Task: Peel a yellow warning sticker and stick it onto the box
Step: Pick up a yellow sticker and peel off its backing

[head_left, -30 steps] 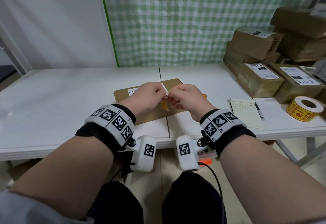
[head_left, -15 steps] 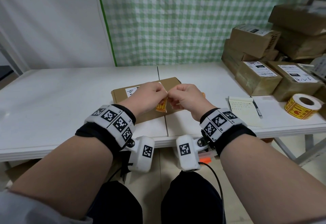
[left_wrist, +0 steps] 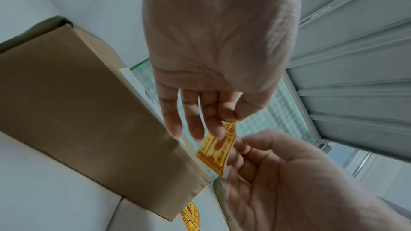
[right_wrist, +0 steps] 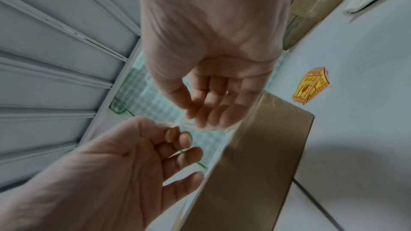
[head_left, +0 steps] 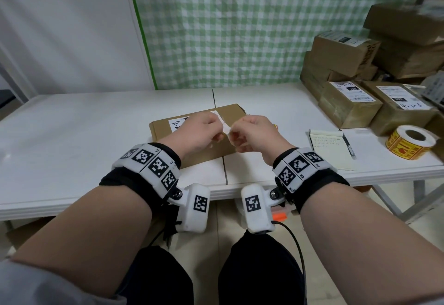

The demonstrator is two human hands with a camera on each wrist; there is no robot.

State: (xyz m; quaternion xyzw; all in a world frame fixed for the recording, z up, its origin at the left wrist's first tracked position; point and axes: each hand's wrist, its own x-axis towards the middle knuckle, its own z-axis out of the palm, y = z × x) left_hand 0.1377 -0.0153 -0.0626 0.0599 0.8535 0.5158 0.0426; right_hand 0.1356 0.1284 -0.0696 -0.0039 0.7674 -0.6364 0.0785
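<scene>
A flat cardboard box [head_left: 230, 115] with a white label lies on the white table [head_left: 72, 136]. Both hands hover just above it, fingertips nearly meeting. My left hand [head_left: 220, 135] pinches the top end of a yellow warning sticker [left_wrist: 219, 147] between thumb and fingers. My right hand [head_left: 231, 134] pinches the pale backing paper [right_wrist: 184, 124] at the sticker's lower edge. In the head view the fingers hide most of the sticker. The box side [left_wrist: 77, 111] shows close beside the hands.
A second yellow sticker [right_wrist: 310, 85] lies on the table just right of the box. Further right are a notepad [head_left: 330, 148], a pen [head_left: 348, 146] and the sticker roll [head_left: 410, 142]. Stacked parcels [head_left: 348, 105] fill the back right corner.
The hands have stayed over the box and drawn slightly apart. The yellow sticker that hung in plain sight between them is now mostly hidden behind the fingers in the head view.
</scene>
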